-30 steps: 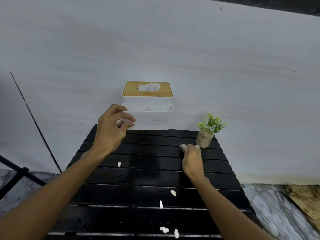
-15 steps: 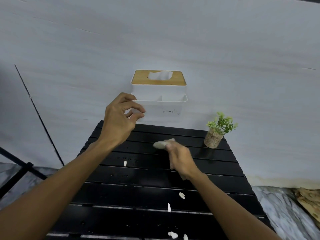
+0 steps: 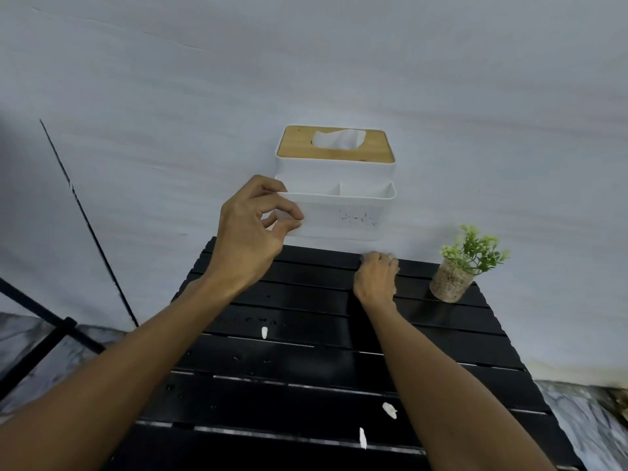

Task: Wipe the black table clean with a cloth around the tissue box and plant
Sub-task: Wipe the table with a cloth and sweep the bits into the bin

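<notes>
Since half a second ago, right hand [image 3: 375, 280], seemingly clutching cloth [image 3: 390, 257], moved rightward.

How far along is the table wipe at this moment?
Early. In hand: the left hand holds the tissue box lifted off the black table while the right hand presses the cloth on the far slats beside the plant. Left: white scraps still litter the near slats.

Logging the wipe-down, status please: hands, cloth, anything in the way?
Left hand holds tissue box lifted. Right hand presses cloth on black table, far edge. Plant close right; white scraps remain.
</notes>
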Demonstrator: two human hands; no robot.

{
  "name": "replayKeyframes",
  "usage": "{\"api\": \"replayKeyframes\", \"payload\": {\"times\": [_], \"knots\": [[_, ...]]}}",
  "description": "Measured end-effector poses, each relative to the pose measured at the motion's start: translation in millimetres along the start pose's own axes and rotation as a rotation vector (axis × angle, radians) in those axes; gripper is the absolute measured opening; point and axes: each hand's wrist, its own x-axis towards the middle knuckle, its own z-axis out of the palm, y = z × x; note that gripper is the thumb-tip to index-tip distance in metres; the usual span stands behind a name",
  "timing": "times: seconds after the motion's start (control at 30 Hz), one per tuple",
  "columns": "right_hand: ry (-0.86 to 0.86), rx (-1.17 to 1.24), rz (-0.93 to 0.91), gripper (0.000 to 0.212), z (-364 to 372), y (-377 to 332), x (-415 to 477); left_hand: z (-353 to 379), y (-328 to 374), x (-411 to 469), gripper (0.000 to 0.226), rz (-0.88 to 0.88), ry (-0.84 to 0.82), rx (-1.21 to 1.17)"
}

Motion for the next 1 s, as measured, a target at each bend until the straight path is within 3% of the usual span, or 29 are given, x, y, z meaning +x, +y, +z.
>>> {"api": "replayKeyframes", "payload": {"times": [0.2, 0.3, 0.4, 0.53, 0.63, 0.73, 0.87, 1.0], "knots": [[-0.038, 0.007, -0.23, 0.035, -4, -63, -19, -1, -6, -1, 0.011, -0.005, 0.002, -0.014], [-0.079, 0.242, -0.435, 0.028, -10, -80, -34, -2, -4, -4, 0.011, -0.013, 0.004, -0.012], [-0.278, 0.47, -0.64, 0.021, -26, -69, -59, -5, 0, -7, 0.012, -0.015, 0.011, -0.002], [-0.402, 0.652, -0.846, 0.032, -60, -32, -100, -9, 7, -12, 0.011, -0.025, 0.022, -0.007], [-0.371, 0.871, -0.669, 0.033, -80, 0, -107, -12, 12, -14, 0.011, -0.041, 0.019, -0.02], [-0.166, 0.926, -0.369, 0.039, -80, 31, -80, -16, 14, -15, 0.011, -0.037, 0.024, -0.006], [0.072, 0.551, -0.01, 0.04, -33, 64, -24, -18, 13, -13, 0.011, -0.042, 0.024, -0.002], [0.15, 0.238, 0.088, 0.027, -5, 52, 0, -20, 7, -11, 0.011, -0.032, 0.014, 0.017]]}}
